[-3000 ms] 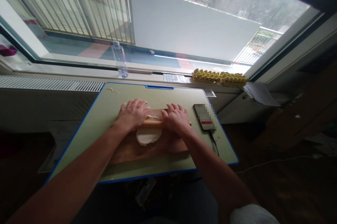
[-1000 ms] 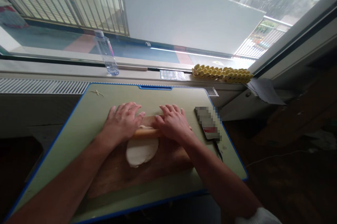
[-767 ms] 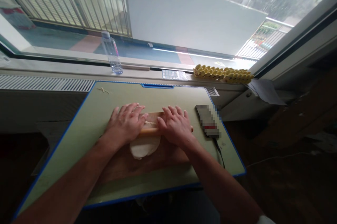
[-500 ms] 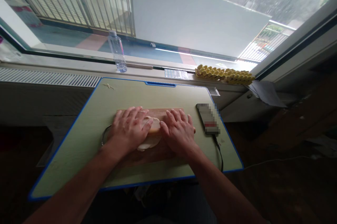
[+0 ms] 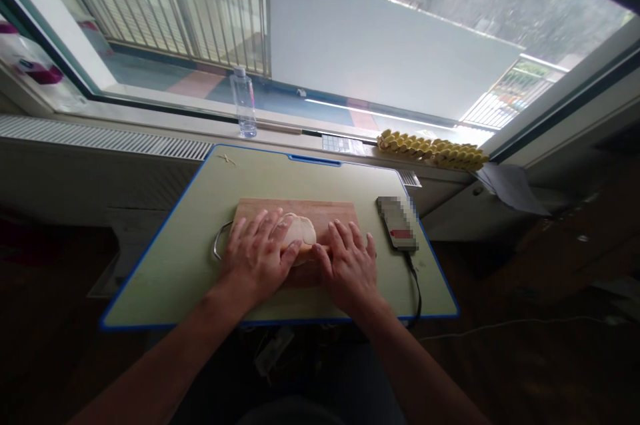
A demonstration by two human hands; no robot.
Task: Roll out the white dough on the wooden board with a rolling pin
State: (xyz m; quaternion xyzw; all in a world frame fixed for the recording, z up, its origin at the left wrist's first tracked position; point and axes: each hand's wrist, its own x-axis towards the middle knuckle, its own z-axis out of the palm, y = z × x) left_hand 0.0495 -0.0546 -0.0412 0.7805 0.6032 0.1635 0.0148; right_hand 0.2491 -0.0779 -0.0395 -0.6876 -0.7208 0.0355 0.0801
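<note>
Dough (image 5: 301, 229) sits flat mid-board on the cutting board (image 5: 333, 209). Change vs half a second ago: rolling pin (image 5: 307, 250) is nearer the person, so most of the visible sheet now lies on its 12 o'clock side, only a sliver at 6. Reads as a pull stroke near its end, my judgement. Left hand (image 5: 260, 248) at 8 o'clock, right hand (image 5: 350, 262) at 4: both spread flat over the pin, fingers extended, not wrapped. Can't tell if left fingers touch dough. Metal handle (image 5: 217, 242) at 9. Surface (image 5: 180, 278) beneath; phone (image 5: 395, 225) at 3, bottle (image 5: 243, 106) at 11 on the sill.
</note>
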